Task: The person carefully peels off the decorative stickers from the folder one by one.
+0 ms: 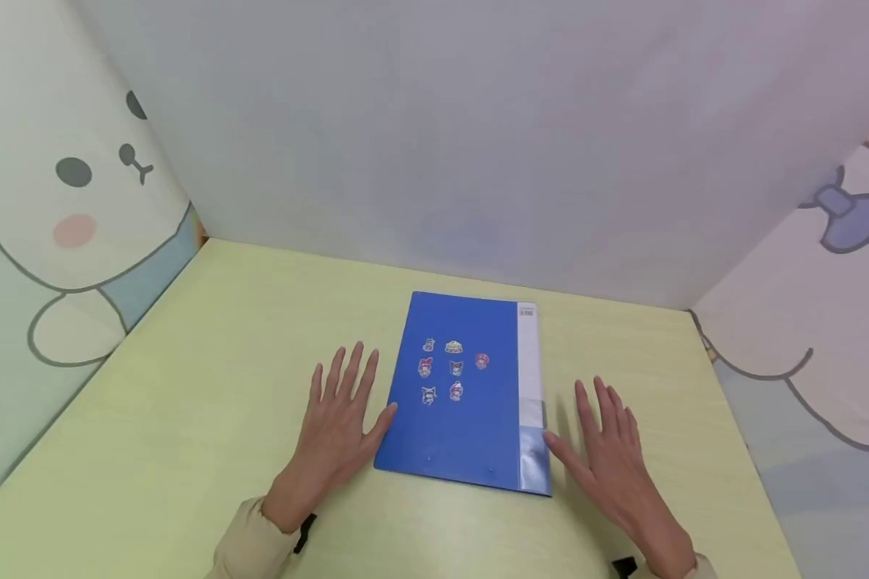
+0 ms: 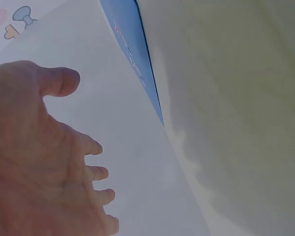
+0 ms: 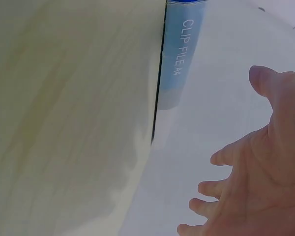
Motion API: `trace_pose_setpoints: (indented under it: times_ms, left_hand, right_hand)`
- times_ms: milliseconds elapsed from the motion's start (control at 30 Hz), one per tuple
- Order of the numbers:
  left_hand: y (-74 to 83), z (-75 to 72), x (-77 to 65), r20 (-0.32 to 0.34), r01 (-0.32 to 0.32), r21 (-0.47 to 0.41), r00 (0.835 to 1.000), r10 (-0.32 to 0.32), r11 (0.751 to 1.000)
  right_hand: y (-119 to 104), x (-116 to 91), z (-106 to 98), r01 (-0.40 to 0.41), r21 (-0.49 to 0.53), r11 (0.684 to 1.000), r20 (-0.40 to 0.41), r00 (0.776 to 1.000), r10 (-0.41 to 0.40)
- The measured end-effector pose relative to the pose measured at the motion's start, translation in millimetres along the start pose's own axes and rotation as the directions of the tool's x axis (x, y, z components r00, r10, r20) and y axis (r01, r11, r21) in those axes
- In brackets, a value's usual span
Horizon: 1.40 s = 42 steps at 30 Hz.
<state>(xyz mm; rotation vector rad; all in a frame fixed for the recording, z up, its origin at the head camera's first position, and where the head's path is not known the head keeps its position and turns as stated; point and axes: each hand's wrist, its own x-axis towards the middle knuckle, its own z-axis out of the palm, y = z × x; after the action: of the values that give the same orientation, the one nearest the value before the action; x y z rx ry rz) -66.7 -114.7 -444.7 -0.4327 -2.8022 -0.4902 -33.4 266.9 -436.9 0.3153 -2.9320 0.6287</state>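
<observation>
Clearly, a blue folder [image 1: 478, 410] lies flat on the pale yellow table [image 1: 188, 386], just right of centre in the lower half of the head frame, between two bare hands. The left hand [image 1: 339, 426] is at lower centre-left, fingers straight and spread, its thumb tip overlapping the folder's left edge; whether they touch I cannot tell. The right hand [image 1: 614, 470] is at lower right, its thumb pointing towards the folder's lower right corner, fingers extended. The hands are well apart, and neither grips anything. Seven small stickers [image 1: 456, 368] sit on the folder's cover, left of a white strip [image 1: 529, 362] down its right side. In the left wrist view, the folder shows as a blue wedge at top centre, the hand at lower left. In the right wrist view, its edge reads "CLIP FILE A4" at upper centre, the hand at lower right
</observation>
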Motion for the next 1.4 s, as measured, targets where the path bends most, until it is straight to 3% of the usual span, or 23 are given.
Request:
trace_pose_setpoints:
  times_ms: [300,1000,1400]
  left_hand:
    - [1.5,-1.8,6.6,0.01,-0.011,0.042,1.0,0.01,0.999]
    - [5.5,-1.2,4.9,0.048,0.012,0.013,0.999,-0.012,1.0]
    - [14.1,1.2,1.5,0.151,0.035,-0.032,0.988,-0.03,0.999]
  right_hand:
    - [-2,7,-1,0.008,-0.002,1.0,0.005,1.0,-0.008]
    - [-3,5,7,0.02,0.024,1.0,0.055,0.998,-0.021]
    - [-9,11,8,0.053,0.028,0.998,0.015,0.998,-0.054]
